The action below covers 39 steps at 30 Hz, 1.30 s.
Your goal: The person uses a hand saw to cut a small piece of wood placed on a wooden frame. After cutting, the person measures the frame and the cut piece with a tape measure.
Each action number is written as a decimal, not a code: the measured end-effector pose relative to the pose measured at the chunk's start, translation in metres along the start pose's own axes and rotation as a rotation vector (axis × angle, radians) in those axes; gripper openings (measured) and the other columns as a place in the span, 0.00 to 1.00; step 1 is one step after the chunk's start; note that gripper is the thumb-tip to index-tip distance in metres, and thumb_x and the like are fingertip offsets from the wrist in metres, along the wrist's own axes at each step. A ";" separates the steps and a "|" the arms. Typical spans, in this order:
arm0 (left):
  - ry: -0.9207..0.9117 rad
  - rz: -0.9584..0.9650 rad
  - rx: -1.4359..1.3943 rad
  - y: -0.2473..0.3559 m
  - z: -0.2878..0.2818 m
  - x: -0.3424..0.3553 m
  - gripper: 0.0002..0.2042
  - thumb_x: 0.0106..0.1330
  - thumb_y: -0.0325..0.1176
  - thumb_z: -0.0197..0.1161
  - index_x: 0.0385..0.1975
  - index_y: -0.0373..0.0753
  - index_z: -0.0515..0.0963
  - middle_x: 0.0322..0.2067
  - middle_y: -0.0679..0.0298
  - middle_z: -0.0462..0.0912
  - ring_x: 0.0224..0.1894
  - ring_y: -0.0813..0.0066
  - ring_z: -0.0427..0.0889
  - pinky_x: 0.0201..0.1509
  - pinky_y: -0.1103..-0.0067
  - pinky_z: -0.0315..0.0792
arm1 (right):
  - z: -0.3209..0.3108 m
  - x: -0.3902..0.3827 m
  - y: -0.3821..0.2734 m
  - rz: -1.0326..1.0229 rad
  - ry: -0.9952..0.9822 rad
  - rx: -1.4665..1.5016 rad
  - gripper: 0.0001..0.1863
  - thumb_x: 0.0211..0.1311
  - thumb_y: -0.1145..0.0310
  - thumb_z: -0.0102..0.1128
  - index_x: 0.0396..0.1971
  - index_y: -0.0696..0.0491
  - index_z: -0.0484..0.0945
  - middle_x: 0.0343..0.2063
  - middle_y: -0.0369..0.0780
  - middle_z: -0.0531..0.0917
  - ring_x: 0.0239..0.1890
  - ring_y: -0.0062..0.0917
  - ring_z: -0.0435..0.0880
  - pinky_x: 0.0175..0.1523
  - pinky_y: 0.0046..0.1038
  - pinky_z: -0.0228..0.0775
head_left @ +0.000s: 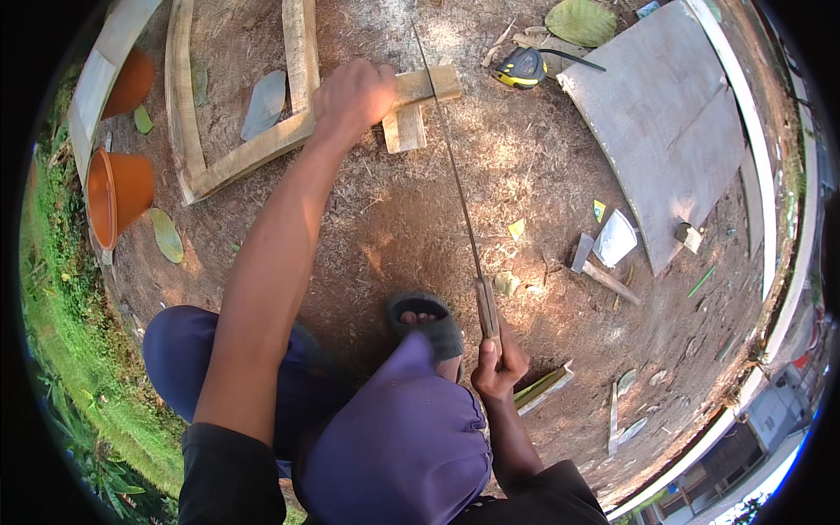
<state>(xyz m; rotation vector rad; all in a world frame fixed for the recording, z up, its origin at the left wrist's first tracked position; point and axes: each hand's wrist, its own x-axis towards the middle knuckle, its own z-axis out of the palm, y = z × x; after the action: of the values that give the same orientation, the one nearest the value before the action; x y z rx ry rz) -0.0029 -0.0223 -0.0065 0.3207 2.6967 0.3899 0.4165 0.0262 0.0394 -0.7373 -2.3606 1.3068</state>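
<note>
My left hand [352, 98] is closed over a wooden frame's long bar, pressing down near its right end. The wooden frame [254, 156] lies on the ground at the upper left, and its bar end [446, 83] sticks out past my hand. A short wood block [404, 129] lies under that end. My right hand [500, 363] grips the wooden handle of a handsaw [486, 306]. Its long thin blade, seen edge-on, runs away from me and crosses the bar close to its right end. Whether the teeth have cut into the wood cannot be made out.
A tape measure [520, 68] lies beyond the bar, left of a grey board [669, 122]. To the right are a hammer [604, 269] and a white scrap [616, 238]. Orange pots [131, 194] stand at the left. My sandalled foot [429, 324] is below the blade.
</note>
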 end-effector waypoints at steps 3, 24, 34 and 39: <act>-0.045 0.002 0.013 0.004 0.001 -0.008 0.25 0.71 0.45 0.43 0.21 0.35 0.81 0.22 0.50 0.84 0.27 0.58 0.83 0.44 0.57 0.77 | -0.009 -0.010 -0.024 0.194 0.006 0.027 0.28 0.74 0.59 0.56 0.59 0.71 0.78 0.42 0.50 0.90 0.42 0.26 0.89 0.47 0.26 0.79; 0.106 0.055 0.002 0.004 -0.001 0.000 0.25 0.69 0.45 0.44 0.24 0.31 0.83 0.31 0.43 0.87 0.35 0.48 0.87 0.47 0.54 0.77 | 0.091 0.151 -0.022 0.178 0.071 0.163 0.22 0.70 0.71 0.62 0.62 0.62 0.79 0.19 0.38 0.81 0.18 0.15 0.74 0.23 0.24 0.64; -0.039 0.033 -0.016 0.005 0.002 -0.001 0.22 0.70 0.43 0.43 0.13 0.43 0.73 0.11 0.68 0.70 0.16 0.73 0.66 0.32 0.61 0.72 | 0.016 0.042 -0.025 0.155 0.029 0.073 0.24 0.73 0.67 0.56 0.60 0.69 0.78 0.35 0.46 0.90 0.33 0.20 0.87 0.37 0.21 0.76; 0.135 0.071 0.047 -0.002 0.006 0.005 0.23 0.70 0.43 0.43 0.13 0.42 0.73 0.12 0.66 0.73 0.17 0.70 0.70 0.33 0.61 0.73 | 0.080 0.145 -0.033 0.289 0.031 0.200 0.22 0.73 0.69 0.58 0.62 0.62 0.79 0.22 0.32 0.78 0.23 0.11 0.71 0.28 0.18 0.62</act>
<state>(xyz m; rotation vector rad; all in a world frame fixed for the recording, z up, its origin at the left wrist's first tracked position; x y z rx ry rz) -0.0047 -0.0211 -0.0142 0.4194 2.8355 0.3817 0.2493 0.0433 0.0328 -1.0547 -2.1156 1.6068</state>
